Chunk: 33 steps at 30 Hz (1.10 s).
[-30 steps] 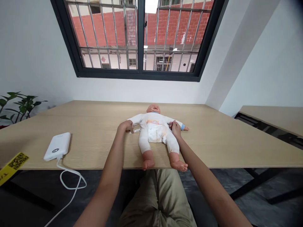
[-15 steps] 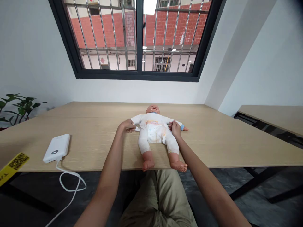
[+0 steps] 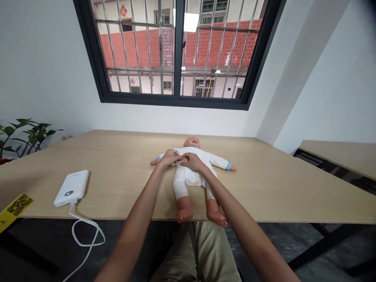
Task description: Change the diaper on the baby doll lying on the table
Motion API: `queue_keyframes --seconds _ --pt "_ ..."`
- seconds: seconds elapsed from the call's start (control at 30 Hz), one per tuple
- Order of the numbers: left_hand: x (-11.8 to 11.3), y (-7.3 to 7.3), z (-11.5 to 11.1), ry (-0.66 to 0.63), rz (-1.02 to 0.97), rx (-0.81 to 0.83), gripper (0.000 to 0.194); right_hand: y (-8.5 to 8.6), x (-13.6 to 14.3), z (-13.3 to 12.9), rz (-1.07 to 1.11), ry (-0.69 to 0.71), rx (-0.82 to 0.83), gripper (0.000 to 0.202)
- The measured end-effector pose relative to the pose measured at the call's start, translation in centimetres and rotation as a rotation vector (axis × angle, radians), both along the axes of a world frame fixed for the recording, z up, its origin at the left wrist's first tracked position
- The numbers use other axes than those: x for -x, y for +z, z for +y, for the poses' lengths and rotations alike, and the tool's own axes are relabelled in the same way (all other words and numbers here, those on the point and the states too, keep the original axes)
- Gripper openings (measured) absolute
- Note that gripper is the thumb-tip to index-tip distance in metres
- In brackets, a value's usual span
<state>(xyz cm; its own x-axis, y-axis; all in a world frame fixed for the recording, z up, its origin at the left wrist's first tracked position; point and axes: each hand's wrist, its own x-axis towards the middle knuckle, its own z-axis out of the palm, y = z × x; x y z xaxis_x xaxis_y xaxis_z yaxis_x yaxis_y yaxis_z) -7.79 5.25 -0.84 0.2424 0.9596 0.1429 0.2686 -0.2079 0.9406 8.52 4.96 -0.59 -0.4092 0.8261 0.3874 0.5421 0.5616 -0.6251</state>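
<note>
A baby doll (image 3: 192,141) lies on its back on the table, its head toward the window and its feet at the near edge. It wears white clothing with blue cuffs, and a white diaper (image 3: 195,180) over it around the hips. At the waist on the doll's left-hand side in view, my left hand (image 3: 171,157) is closed, its fingertips pinching the diaper's edge. My right hand (image 3: 192,161) reaches across the belly to the same spot, fingers closed and nearly touching the left ones. The fingers hide the exact bit of diaper between them.
A white power bank (image 3: 72,188) with a white cable (image 3: 88,231) hanging over the edge lies on the wooden table (image 3: 123,180) at left. A yellow tag (image 3: 16,209) is at far left, near a potted plant (image 3: 33,135). A barred window (image 3: 176,100) is ahead.
My right hand has moved left from the diaper's right side across the belly to meet my left hand. My left hand has shifted inward. The view has tilted up slightly.
</note>
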Motion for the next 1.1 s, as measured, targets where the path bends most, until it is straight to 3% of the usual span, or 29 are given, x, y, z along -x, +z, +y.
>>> queue_keyframes --seconds 0.13,0.3,0.53,0.73,0.93,1.1 --pt "-1.6 -0.5 0.1 -0.043 -0.08 -0.1 0.014 -0.6 -0.2 -0.2 -0.019 -0.081 0.003 0.026" --pt "-2.8 -1.7 0.4 -0.039 -0.118 -0.19 0.003 -1.2 -0.8 -0.2 0.166 -0.09 0.034 0.017" --pt "-2.8 -2.1 1.0 -0.014 -0.102 -0.165 0.03 -2.4 -1.2 0.7 0.397 -0.131 0.144 0.022" --pt "-2.4 -2.3 1.0 -0.017 -0.146 -0.15 0.011 -2.0 -1.3 0.4 0.596 -0.221 0.29 0.019" --pt "-2.3 -2.3 0.9 -0.131 -0.142 -0.293 0.029 -1.5 -1.5 -0.3 0.738 -0.217 0.37 0.028" --pt "-2.4 -2.2 0.7 -0.132 -0.084 -0.3 0.027 -1.8 -1.5 -0.1 0.763 -0.223 0.365 0.03"
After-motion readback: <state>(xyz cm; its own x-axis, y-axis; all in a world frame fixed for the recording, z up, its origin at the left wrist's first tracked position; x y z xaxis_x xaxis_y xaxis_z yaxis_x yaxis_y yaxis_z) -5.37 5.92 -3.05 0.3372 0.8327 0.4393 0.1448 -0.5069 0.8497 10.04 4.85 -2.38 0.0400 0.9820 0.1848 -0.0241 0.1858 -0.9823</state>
